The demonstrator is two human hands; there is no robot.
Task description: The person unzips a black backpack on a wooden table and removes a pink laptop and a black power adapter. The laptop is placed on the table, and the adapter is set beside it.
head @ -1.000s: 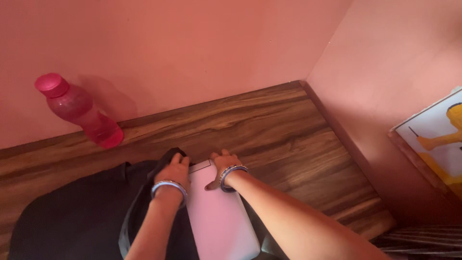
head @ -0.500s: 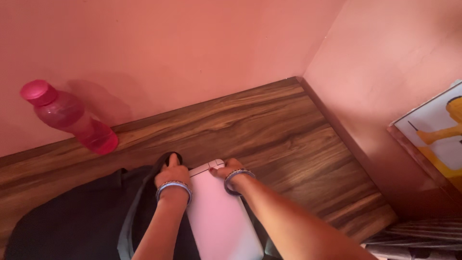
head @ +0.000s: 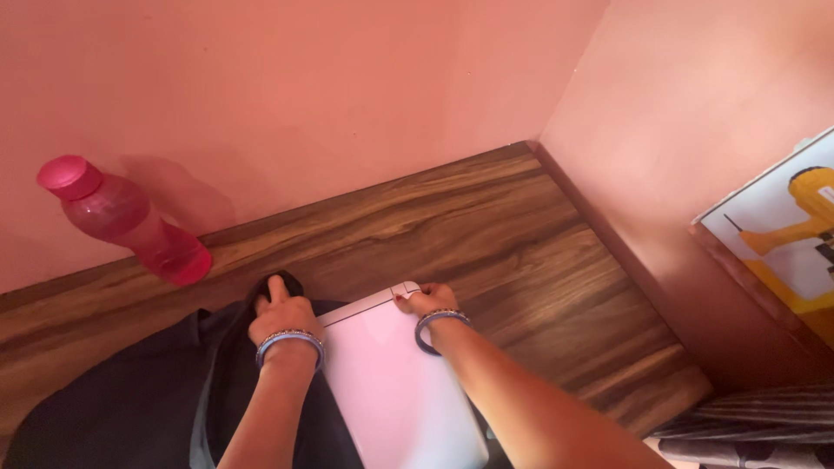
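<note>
A flat white laptop-like device [head: 395, 391] lies on the wooden desk [head: 486, 234], partly over a black bag [head: 113, 399]. My left hand [head: 280, 314] grips the bag's dark edge at the device's far left corner, one finger pointing up. My right hand [head: 423, 302] pinches the device's far right corner. Both wrists wear blue bangles.
A pink water bottle [head: 122, 221] stands against the pink wall at the desk's back left. The desk ends in a corner at the right wall. A box with a yellow tool picture [head: 782, 234] sits lower right, above striped cloth [head: 747, 430].
The view has tilted a little. Both hands have slid toward the device's far corners, and the device sits slightly further out of the bag.
</note>
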